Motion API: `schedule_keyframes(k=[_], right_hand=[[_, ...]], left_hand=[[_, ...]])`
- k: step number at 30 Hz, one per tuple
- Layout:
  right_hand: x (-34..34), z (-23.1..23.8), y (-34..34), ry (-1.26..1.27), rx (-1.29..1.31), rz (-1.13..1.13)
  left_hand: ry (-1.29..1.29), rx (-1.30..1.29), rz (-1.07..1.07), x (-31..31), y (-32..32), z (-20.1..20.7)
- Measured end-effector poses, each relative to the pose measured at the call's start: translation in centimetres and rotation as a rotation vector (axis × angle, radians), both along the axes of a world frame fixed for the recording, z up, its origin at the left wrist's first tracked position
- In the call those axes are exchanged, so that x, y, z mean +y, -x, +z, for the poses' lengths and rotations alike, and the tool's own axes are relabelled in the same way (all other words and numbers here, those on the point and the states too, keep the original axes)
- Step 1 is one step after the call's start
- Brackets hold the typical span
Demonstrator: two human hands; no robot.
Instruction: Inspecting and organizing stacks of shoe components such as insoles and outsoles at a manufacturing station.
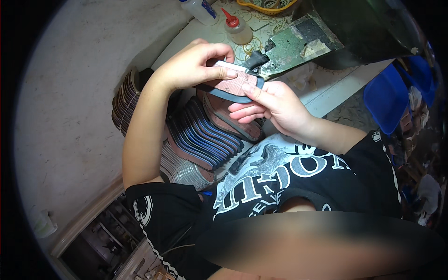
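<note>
A pinkish shoe insole (231, 84) with a dark blue-grey edge is held between my two hands over the near side of the worktable. My left hand (200, 65) grips it from the far left, thumb pressed on the pink face. Near the rounded right end, my right hand (282, 107) pinches the rim between thumb and fingers. The insole's end touches or nearly touches a black nozzle-like part (255, 59) beside a green metal plate (298, 44); I cannot tell which. Beneath my hands stands a row of stacked insoles (205, 133) with blue and dark edges.
Another bundle of soles (126, 105) leans by the wall. A red-capped bottle (239, 31) stands on the table among loose rubber bands, with a yellow basket (267, 6) behind. Blue trays (387, 98) are at the right; a dark machine body (364, 28) fills the far right.
</note>
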State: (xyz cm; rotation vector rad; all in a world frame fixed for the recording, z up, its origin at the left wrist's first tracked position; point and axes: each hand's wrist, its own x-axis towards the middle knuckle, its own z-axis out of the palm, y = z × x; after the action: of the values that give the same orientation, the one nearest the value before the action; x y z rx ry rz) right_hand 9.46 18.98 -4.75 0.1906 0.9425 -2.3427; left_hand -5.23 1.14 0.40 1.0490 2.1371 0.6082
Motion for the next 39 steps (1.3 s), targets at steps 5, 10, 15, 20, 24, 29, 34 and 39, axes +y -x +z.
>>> schedule_keyframes(k=[5, 10, 15, 20, 24, 29, 34, 39], right_hand=[[0.0, 0.1, -0.1, 0.016, -0.036, -0.016], [0.2, -0.1, 0.1, 0.021, -0.042, 0.005], [0.7, 0.4, 0.4, 0.006, -0.033, -0.01], [1.2, -0.3, 0.7, -0.015, 0.005, -0.004], [1.3, -0.2, 0.8, -0.073, 0.035, 0.014], [1.7, -0.4, 1.0, -0.121, 0.1, 0.039], [2.3, -0.5, 0.9, -0.278, 0.168, 0.098], [4.0, 0.6, -2.0, -0.252, 0.149, 0.201]], left_hand=[[-0.019, -0.193, 0.142, -0.5, -1.6, 0.0], [0.007, -0.118, 0.282, -0.8, -4.2, 0.3], [0.12, -0.053, 0.412, -0.1, -6.3, 0.9], [0.164, -0.152, 0.503, 0.5, -7.2, 0.9], [0.129, -0.236, 0.622, 0.5, -7.9, 0.6], [0.086, -0.366, 0.683, 0.2, -8.2, -0.6], [0.058, -0.446, 0.837, 1.3, -8.9, 0.0], [-0.032, -0.58, 0.878, 1.2, -9.2, -0.1]])
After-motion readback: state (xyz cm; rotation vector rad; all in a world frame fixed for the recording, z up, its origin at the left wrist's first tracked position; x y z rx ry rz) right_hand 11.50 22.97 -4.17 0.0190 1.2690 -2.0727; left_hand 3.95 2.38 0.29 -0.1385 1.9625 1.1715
